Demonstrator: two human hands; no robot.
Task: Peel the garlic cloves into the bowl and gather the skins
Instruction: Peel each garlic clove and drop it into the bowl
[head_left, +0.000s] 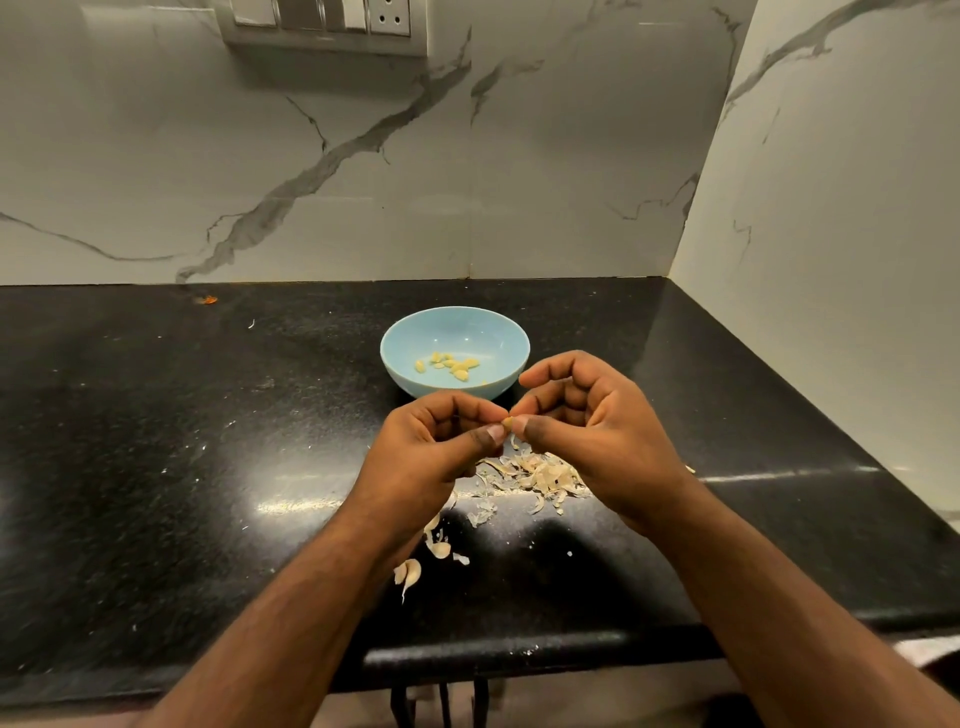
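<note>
1. Marble-look wall (363, 156) at far side & right; switch plate (322, 23) at top, far left of centre.
2. Black speckled worktop (156, 441) spans the scene, w/ white flecks scattered across it.
3. Left hand (426, 457) & right hand (597, 436) meet above the worktop centre, just near of the bowl. Both sets of fingers curled, thumb + forefinger tips pinching one garlic clove (507, 423) between them.
4. Light blue bowl (405, 338) sits on worktop, far of the hands; right hand overlaps its near right rim in view.
5. Skins (540, 475) heaped on worktop below the hands, some strays nearer.
6. Peeled cloves (454, 366) in bowl bottom, small yellow cluster.
7. Unpeeled cloves (410, 571) near left forearm, on worktop.
8. Orange scrap (208, 300) at far left, by the wall.
</note>
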